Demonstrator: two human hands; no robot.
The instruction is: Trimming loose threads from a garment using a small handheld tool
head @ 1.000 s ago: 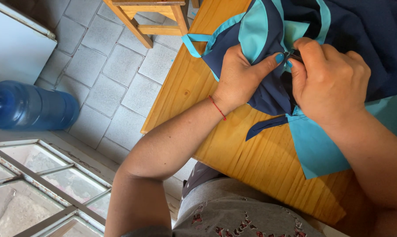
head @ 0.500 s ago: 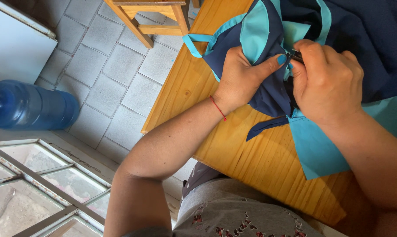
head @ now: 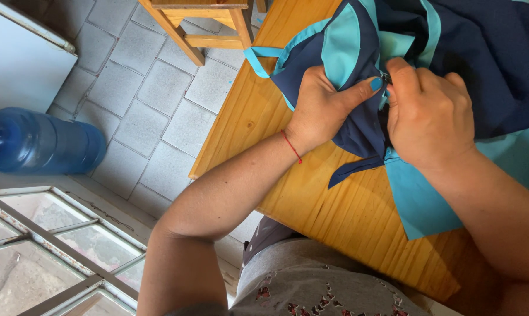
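A navy and turquoise garment (head: pixel 481 64) lies bunched on a wooden table (head: pixel 311 193). My left hand (head: pixel 326 108) grips a fold of the navy cloth, its thumb with a turquoise nail pressed toward the middle. My right hand (head: pixel 431 114) is closed over the cloth just beside it, pinching a small dark metal piece at the fingertips, which looks like a zipper pull. The two hands nearly touch. A red thread bracelet sits on my left wrist.
A large blue water bottle (head: pixel 39 143) lies on the grey tiled floor at the left. A wooden chair or stool frame (head: pixel 209 26) stands beyond the table's corner. A window frame with panes (head: pixel 53 246) is at lower left, a white panel at upper left.
Both hands have stayed on the same fold. The right hand's fingers have shifted slightly on the small metal piece; the cloth has barely moved.
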